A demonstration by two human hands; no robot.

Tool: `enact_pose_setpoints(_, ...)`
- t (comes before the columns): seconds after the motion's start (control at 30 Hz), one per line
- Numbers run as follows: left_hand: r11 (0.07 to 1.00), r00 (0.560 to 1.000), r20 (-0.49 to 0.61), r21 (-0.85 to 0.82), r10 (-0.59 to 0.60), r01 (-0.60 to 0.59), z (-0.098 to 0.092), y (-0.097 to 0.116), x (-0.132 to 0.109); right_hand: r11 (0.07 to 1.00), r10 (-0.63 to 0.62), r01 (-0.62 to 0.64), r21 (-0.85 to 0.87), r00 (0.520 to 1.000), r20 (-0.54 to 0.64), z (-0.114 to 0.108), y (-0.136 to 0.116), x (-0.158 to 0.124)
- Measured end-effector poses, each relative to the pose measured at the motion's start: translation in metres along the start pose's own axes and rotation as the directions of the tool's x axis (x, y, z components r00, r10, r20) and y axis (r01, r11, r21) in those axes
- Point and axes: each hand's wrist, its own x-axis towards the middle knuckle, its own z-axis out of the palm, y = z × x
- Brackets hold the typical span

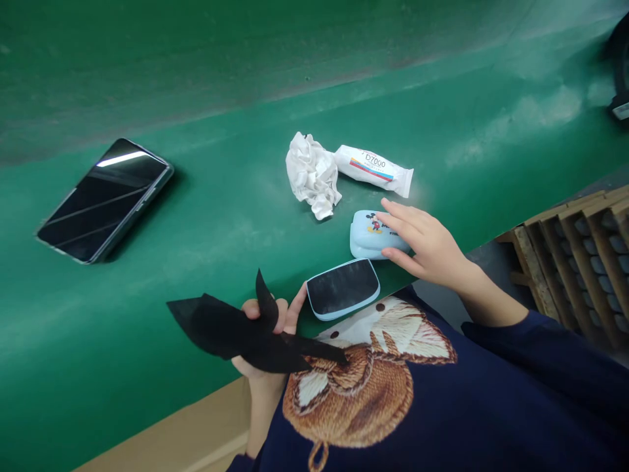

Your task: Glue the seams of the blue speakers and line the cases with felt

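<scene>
Head: green surface, wooden slats

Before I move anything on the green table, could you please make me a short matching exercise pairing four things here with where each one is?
Column one
1. Phone
2. White tube
3. Black pieces
4. Light-blue cartoon case

Column two
A. Held in the left hand
B. Partly covered by the right hand
C. Farthest left in the picture
D. With one end at the crumpled white paper

Right pairs: 1-C, 2-D, 3-A, 4-B.
</scene>
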Motion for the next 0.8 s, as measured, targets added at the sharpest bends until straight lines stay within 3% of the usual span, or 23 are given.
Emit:
enact_pose_setpoints(0.07,0.999,0.999,0.033,-0.035,0.026,-0.025,-0.001,-0.001,0.001,0.999,0.029,-0.027,-0.024,0.995,0.094,0.004,0.006,-0.001)
enact_pose_setpoints(0.13,0.997,0.998,0.061,-0.065,0.033,-0.029,-0.001,-0.001,0.001,0.999,0.047,-0.047,-0.006,0.993,0.106,0.008,0.008,-0.003)
enact_pose_setpoints(0.3,0.997,0.997,0.076,-0.075,0.019,-0.014,-0.001,-0.001,0.001,0.989,0.091,-0.088,0.115,0.996,-0.013,0.006,0.005,-0.003)
enact_pose_setpoints(0.4,0.997,0.996,0.08,-0.073,0.029,-0.023,-0.001,0.0,0.0,0.968,0.178,-0.158,0.197,0.98,-0.088,0.0,0.001,-0.003)
enact_pose_setpoints(0.6,0.998,0.998,0.056,-0.066,0.023,-0.019,0.004,0.0,0.0,0.886,0.414,-0.323,0.334,0.875,-0.25,-0.006,0.0,-0.001)
enact_pose_setpoints(0.67,0.998,0.999,0.036,-0.057,0.021,-0.019,0.006,0.0,0.0,0.893,0.405,-0.314,0.323,0.873,-0.271,-0.007,0.0,0.003)
enact_pose_setpoints(0.8,0.998,0.998,0.061,-0.057,0.007,-0.004,0.005,0.001,0.001,0.934,0.297,-0.221,0.28,0.918,-0.264,-0.01,-0.002,0.017)
